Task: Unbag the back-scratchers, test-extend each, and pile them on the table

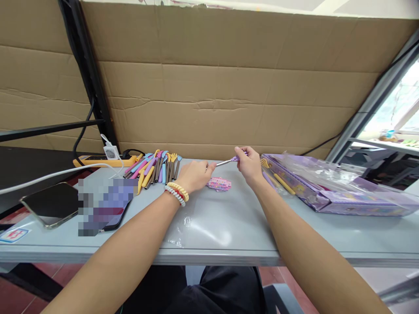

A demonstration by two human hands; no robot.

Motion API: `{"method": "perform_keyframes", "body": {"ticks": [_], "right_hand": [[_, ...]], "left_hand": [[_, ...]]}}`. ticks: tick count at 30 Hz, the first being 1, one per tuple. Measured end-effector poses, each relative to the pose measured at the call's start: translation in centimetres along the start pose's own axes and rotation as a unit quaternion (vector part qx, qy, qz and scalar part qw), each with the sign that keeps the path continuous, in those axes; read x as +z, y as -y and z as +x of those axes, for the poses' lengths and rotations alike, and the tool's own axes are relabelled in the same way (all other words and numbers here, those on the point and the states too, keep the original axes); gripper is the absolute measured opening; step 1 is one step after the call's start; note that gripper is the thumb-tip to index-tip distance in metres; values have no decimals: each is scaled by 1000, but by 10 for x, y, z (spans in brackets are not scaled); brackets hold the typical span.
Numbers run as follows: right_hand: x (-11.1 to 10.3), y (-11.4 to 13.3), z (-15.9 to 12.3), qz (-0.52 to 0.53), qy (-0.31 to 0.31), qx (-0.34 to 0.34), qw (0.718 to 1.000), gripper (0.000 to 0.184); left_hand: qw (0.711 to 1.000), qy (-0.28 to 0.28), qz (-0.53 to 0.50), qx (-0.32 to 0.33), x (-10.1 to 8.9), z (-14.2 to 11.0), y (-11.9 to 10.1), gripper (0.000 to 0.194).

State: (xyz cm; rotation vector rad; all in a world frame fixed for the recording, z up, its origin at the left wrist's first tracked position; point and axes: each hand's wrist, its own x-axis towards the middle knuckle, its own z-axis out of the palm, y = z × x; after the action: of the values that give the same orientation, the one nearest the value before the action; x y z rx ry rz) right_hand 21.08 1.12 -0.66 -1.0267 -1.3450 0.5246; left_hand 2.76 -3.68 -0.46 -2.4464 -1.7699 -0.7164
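Observation:
Both of my hands grip one thin rod over the middle of the table: a telescopic back scratcher (225, 162) with a bare metal shaft and a purple part at the right. My left hand (195, 174) is closed around its left end. The purple part is pinched in the fingers of my right hand (249, 165), which hides much of it. Just below the rod lies a small stack of pink printed cards or labels (219, 184). Left of my left hand is a pile of several back scratchers (157, 168) in yellow, blue, pink and purple.
At right, a purple box (340, 196) holds clear plastic wrapping, with a yellow-handled back scratcher (284, 183) beside it. Two phones, one dark (54, 203), lie at left near a white cable (59, 175) and a yellow power strip (94, 161). Cardboard (212, 87) stands behind the table.

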Motion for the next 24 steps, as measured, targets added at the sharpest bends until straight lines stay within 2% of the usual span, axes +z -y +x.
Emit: {"method": "perform_keyframes", "body": {"ticks": [7,12,16,19,24], "right_hand": [[1,-16,-2,-102,-22,-27,994,38],[-2,-25,-2,-127,-62,-36,989,47],[-4,-27,1,-129,-72,-20,989,49],[-4,-28,0,-140,-50,-18,989,49],[-2,-30,-3,-134,-4,-19,991,47]], "left_hand": [[999,15,-37,24,1,-2,0,30],[999,-12,-44,17,10,5,7,29],[995,-66,-5,-80,14,12,18,29],[986,-31,16,-164,11,14,29,30],[970,-7,36,-239,6,13,41,33]]}}
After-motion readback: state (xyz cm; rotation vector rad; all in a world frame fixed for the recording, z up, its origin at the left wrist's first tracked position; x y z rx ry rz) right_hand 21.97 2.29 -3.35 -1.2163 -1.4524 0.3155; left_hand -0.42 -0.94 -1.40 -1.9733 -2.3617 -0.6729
